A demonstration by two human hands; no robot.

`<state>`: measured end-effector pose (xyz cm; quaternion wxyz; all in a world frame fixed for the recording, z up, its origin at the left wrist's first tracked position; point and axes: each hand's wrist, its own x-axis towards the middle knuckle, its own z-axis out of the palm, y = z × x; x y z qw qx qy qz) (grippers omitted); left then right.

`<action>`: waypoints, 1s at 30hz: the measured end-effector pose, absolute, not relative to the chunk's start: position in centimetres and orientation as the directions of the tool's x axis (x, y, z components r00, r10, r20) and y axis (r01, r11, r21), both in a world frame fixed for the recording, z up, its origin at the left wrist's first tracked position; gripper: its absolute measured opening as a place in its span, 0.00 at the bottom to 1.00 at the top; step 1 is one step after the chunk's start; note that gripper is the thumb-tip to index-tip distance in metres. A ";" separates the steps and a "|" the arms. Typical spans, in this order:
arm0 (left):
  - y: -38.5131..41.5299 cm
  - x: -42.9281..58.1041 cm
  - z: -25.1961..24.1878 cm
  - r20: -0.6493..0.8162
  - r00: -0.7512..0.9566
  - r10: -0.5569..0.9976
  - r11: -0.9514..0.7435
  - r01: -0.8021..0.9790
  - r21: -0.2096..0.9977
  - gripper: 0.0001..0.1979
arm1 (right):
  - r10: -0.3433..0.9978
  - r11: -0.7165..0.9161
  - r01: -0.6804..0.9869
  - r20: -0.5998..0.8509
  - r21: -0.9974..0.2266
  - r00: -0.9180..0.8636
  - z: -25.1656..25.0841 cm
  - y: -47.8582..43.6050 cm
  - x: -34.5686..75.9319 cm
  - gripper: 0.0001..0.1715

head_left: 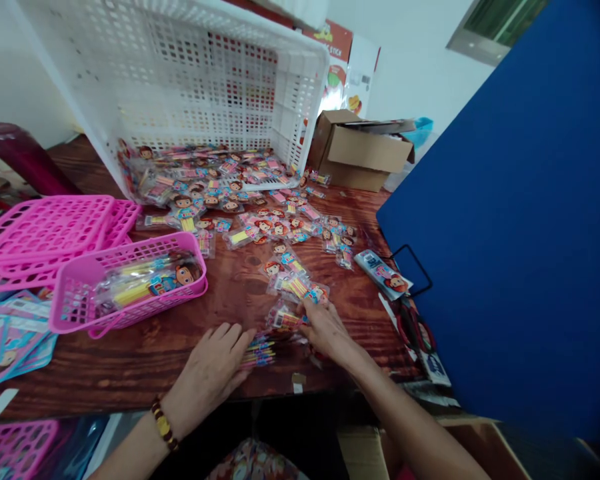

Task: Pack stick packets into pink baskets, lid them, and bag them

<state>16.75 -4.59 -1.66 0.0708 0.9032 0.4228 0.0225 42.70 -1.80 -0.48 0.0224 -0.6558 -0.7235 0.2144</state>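
Near the front of the table, my left hand [217,363] is curled around a small stack of packets [259,352], seen edge-on in yellow, pink and blue. My right hand [325,327] is just to its right, fingers bent down onto a clear packet [286,320] with a cartoon print; the fingertips are partly hidden. Beyond it lie more clear packets [293,277] with yellow sticks and cartoon heads. A pink basket [130,320] stands left of my hands, holding a larger clear bag of yellow sticks [135,287].
A white crate [205,67] on its side spills packets at the back. Pink lattice pieces [50,233] and printed cards [17,340] lie left. A carton [365,157] stands behind. Right are a printed pack [384,273], scissors [417,330] and a blue panel [520,220].
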 end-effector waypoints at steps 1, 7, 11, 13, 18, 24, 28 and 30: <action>-4.6 16.8 -1.7 -0.021 0.639 0.769 -0.629 0.763 0.151 0.23 | 0.960 0.019 0.922 -0.252 -0.388 -0.125 -0.4 -1.2 43.1 0.20; -4.6 17.0 -1.5 -0.015 0.626 0.779 -0.616 0.770 0.167 0.23 | 0.960 -0.154 0.929 -0.273 -0.336 0.060 -0.4 2.5 44.6 0.26; -4.6 16.8 -1.5 -0.014 0.631 0.775 -0.620 0.765 0.172 0.23 | 0.994 -0.016 0.987 -0.112 -0.161 -0.002 -0.9 2.0 44.0 0.19; -4.6 16.7 -1.6 -0.020 0.630 0.777 -0.618 0.767 0.174 0.24 | 0.997 0.071 0.993 -0.004 -0.090 -0.072 -1.0 0.9 43.6 0.18; -4.7 16.8 -1.7 0.000 0.635 0.772 -0.627 0.763 0.156 0.23 | 0.955 0.296 0.950 0.021 -0.105 -0.295 -0.7 -1.0 43.1 0.16; -4.6 16.9 -1.4 -0.021 0.631 0.775 -0.619 0.766 0.174 0.25 | 0.936 0.256 0.920 -0.162 -0.298 -0.313 0.4 2.5 43.3 0.28; -4.7 16.9 -1.5 -0.013 0.628 0.778 -0.617 0.768 0.175 0.24 | 0.915 0.269 0.957 -0.281 -0.110 -0.290 0.7 4.9 42.7 0.17; -4.7 16.9 -1.7 -0.021 0.626 0.780 -0.613 0.769 0.180 0.24 | 0.928 0.288 0.957 -0.238 -0.029 -0.286 0.7 4.7 42.2 0.15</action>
